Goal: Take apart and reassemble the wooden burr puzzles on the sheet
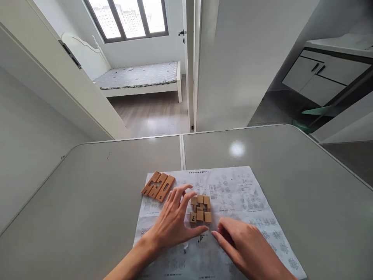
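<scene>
A small wooden block puzzle (200,209) of light square-ended pieces stands on the printed sheet (233,194); one end bears the number 3. My left hand (175,217) is open around its left side, with the fingers beyond it and the thumb stretched along its near side. Whether the fingertips touch the wood, I cannot tell. Just right of and nearer than the puzzle, my right hand (247,241) has its fingers curled in and its thumb pointing left; nothing shows in it. Up to the left lie three flat, slotted, numbered wooden pieces (158,186), side by side, overlapping the sheet's corner.
The grey table (72,217) has a pale rim and a seam (182,151) running away from me. Past its far edge are a doorway, a bed (140,77) and a window (128,19). White cabinets (323,77) stand at the far right.
</scene>
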`<state>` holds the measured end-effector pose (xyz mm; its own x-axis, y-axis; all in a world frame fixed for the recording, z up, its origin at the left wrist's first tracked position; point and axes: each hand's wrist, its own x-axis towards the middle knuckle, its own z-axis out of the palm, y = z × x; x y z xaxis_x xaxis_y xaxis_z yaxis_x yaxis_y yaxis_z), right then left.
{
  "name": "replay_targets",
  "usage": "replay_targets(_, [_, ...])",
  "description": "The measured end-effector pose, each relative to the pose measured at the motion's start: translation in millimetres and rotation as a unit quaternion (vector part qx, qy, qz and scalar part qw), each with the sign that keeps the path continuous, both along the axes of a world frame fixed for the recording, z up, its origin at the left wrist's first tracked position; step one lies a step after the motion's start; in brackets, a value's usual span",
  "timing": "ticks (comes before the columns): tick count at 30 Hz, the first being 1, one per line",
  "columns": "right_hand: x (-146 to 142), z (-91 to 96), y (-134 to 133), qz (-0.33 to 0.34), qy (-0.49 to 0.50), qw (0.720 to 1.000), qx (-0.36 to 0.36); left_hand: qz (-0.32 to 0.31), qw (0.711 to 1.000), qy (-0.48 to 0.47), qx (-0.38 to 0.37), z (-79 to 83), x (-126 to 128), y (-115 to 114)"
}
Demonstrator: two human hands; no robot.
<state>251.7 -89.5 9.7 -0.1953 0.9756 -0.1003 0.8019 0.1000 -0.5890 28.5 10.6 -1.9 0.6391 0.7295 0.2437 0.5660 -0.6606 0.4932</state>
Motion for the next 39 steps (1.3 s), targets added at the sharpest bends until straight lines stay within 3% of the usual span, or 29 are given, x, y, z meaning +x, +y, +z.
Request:
replay_targets(6, [16.3,-9.8,-28.8,0.015,0.041,0.998,0.049,-0.093,0.995,0.049,0.002,8.2,20.4,6.8])
replay_targets(11, [24.5,-14.7,-45.2,-0.009,0.091,0.994,0.052,-0.128,0.989,0.046,0.055,4.9,29.3,8.7])
replay_targets(17, [25.0,-25.0,-52.6,-0.072,0.171,0.982,0.036,-0.098,0.988,0.052,0.104,8.8,13.7,9.5])
replay_targets(26, [21.0,-31.7,-55.6,-0.086,0.187,0.977,0.052,-0.053,0.987,0.071,0.138,13.0,-30.5,-5.2])
replay_targets(31, [19.9,-34.3,-56.8,-0.091,0.176,0.978,0.068,-0.019,0.984,0.063,0.164,9.1,-43.8,-22.8])
replay_targets(39, [19.4,-35.3,-56.7,-0.095,0.179,0.976,0.076,0.021,0.984,0.029,0.177,2.8,-44.5,-61.7])
